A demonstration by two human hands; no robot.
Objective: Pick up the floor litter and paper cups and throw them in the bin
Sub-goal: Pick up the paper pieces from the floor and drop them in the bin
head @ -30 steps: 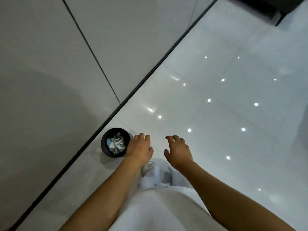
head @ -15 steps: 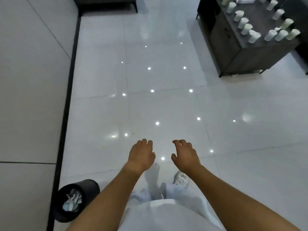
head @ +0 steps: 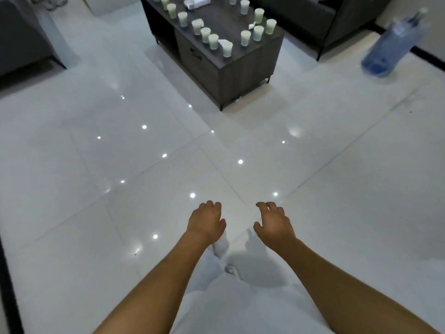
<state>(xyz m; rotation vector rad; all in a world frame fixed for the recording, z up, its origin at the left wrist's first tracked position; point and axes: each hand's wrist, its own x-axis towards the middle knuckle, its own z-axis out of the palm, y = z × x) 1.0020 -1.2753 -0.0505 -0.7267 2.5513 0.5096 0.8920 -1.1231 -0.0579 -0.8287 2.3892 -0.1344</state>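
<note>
Two hands: both held out low in the near middle, palms down, above the floor, holding nothing.
Left hand [head: 206, 219]: fingers loosely curled and close together, thumb tucked toward the right; touching nothing.
Right hand [head: 273, 222]: fingers loosely curled and slightly apart, thumb out to the left; touching nothing.
Paper cups [head: 213, 41]: many pale cups standing upright on top of the dark coffee table [head: 238, 68], far middle, well apart from both hands; one row runs along the table's left edge, another cluster [head: 258, 32] stands toward its right edge.
Litter: a small crumpled white scrap [head: 251, 26] lies among the right-hand cups; a white packet [head: 197, 2] lies at the table's far end.
Writing: none can be read; cups and packet are too small and blurred for any label or brand.
Floor [head: 96, 165]: glossy white tiles dotted with bright light reflections.
Far right: blurred blue water bottle [head: 392, 42] standing on the floor.
Far background: dark sofa [head: 325, 18] behind the table.
Bin: out of view.
</note>
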